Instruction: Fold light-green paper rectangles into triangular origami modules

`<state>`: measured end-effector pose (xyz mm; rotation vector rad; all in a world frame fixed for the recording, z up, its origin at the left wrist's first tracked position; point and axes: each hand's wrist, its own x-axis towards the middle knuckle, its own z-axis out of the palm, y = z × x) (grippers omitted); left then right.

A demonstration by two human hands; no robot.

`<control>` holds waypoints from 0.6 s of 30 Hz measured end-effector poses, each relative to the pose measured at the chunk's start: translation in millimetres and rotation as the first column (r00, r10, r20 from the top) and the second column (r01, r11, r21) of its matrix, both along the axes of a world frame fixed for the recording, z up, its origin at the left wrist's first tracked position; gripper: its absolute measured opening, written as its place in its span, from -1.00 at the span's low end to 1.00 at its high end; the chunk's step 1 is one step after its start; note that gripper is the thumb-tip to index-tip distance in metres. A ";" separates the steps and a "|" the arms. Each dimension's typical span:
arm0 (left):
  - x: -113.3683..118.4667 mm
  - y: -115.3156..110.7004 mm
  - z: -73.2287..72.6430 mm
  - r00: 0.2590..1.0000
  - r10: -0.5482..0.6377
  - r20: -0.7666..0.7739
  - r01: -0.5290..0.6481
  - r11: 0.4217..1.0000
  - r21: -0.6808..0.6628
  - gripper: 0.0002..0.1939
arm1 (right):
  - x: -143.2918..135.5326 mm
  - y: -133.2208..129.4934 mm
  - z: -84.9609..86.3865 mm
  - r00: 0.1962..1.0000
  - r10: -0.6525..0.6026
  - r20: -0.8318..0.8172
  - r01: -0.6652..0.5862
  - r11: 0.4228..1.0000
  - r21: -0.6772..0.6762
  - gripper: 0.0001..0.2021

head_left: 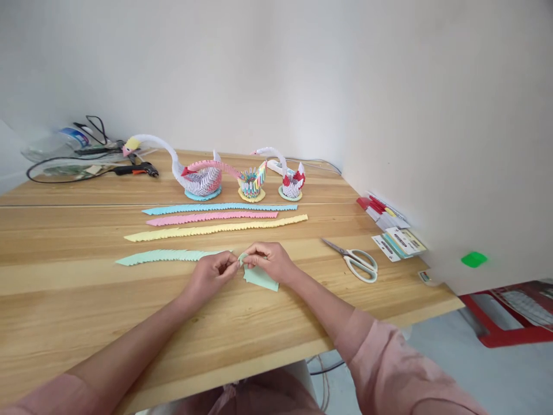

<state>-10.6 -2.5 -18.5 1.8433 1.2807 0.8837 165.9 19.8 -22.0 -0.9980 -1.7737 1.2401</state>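
Note:
Between my left hand (216,270) and my right hand (268,259) is a small piece of pale green paper (242,259), pinched by the fingertips of both. Its exact folds are too small to make out. Under my right hand lie flat pale green paper sheets (261,278) on the table. A pale green strip of overlapping folded paper pieces (166,257) stretches leftward from behind my left hand. Beyond it run similar strips in yellow (216,228), pink (211,218) and blue (220,207).
Scissors (360,265) lie on the right, near packs of paper (400,243) by the wall. Folded-paper swans (203,180) stand at the back. A glue gun (136,169), cables and a clear plastic bottle (56,144) are at the back left.

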 end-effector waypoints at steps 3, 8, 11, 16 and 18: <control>1.5 -0.9 2.8 1.000 0.005 0.031 -0.004 1.000 -0.025 -0.72 | -0.1 2.4 -0.1 0.999 -0.016 -0.042 0.015 0.999 -0.029 -0.86; 0.6 -2.8 3.2 0.994 -0.099 0.050 0.102 0.993 -0.063 -0.71 | 2.0 3.4 2.2 0.999 -0.033 -0.042 0.033 0.999 -0.008 -0.84; -0.4 -3.6 2.9 0.995 -0.104 -0.004 0.103 0.995 -0.008 -0.73 | 2.9 2.8 2.9 1.000 -0.009 -0.030 0.010 1.000 0.010 -0.84; -0.8 -5.4 6.2 0.995 -0.093 -0.047 0.094 0.995 0.032 -0.69 | 2.9 2.4 3.9 0.998 -0.009 -0.058 0.009 1.000 -0.003 -0.82; 0.4 -6.2 7.2 0.996 -0.087 -0.026 0.088 0.996 0.026 -0.70 | 2.0 1.1 5.4 0.998 -0.019 -0.062 0.019 1.000 -0.007 -0.80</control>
